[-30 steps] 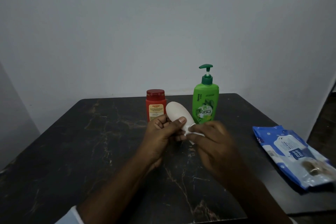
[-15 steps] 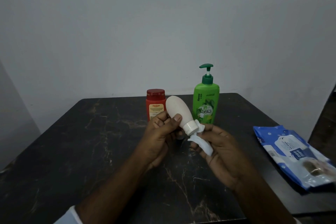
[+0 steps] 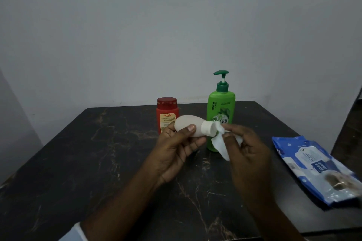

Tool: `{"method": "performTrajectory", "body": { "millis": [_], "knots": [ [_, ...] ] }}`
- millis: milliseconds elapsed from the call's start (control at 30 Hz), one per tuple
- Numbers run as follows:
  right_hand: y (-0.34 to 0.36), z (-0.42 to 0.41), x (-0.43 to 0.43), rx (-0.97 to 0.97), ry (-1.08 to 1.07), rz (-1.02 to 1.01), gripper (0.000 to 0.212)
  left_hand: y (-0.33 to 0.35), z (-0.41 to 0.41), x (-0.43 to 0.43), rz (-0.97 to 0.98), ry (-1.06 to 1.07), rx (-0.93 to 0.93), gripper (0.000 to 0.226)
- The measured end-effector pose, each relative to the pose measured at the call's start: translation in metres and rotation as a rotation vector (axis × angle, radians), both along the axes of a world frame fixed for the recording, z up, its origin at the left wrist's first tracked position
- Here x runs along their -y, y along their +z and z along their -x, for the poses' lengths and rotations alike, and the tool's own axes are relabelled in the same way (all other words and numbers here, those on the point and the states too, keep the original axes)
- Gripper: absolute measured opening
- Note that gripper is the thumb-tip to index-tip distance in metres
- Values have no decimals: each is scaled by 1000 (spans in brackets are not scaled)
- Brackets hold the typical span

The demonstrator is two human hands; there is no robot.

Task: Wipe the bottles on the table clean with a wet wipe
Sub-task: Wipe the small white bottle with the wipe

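My left hand grips a small white bottle above the table, lying almost sideways with its white cap pointing right. My right hand pinches a crumpled white wet wipe against the cap end of that bottle. Behind my hands stand a red bottle with a red cap and a tall green pump bottle, both upright near the back of the dark marbled table.
A blue and white pack of wet wipes lies at the table's right edge. A plain wall rises directly behind the table. The table's front edge runs under my forearms.
The white bottle has tipped from upright-leaning to nearly sideways, cap to the right. My right hand has shifted the wipe from under the cap to its end.
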State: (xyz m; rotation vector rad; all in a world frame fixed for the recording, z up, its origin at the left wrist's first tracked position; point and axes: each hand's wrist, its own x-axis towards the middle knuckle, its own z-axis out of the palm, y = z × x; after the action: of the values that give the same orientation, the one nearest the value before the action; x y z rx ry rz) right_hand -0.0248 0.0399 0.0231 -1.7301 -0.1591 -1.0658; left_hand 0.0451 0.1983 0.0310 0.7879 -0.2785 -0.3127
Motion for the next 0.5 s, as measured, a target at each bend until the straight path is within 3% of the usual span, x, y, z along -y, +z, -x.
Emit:
{"method": "performTrajectory", "body": {
  "millis": [100,167,333,500],
  "knots": [
    [-3,5,1,161,-124,391,25,3,3,1,21,-60,-30,61],
    [-3,7,3,212,-178,516,30,4,4,0,6,-112,-5,49],
    [3,7,6,193,-223,512,34,7,8,-1,47,-142,-37,33],
    [6,13,3,238,-175,602,25,8,8,-1,18,-121,-55,40]
  ]
}}
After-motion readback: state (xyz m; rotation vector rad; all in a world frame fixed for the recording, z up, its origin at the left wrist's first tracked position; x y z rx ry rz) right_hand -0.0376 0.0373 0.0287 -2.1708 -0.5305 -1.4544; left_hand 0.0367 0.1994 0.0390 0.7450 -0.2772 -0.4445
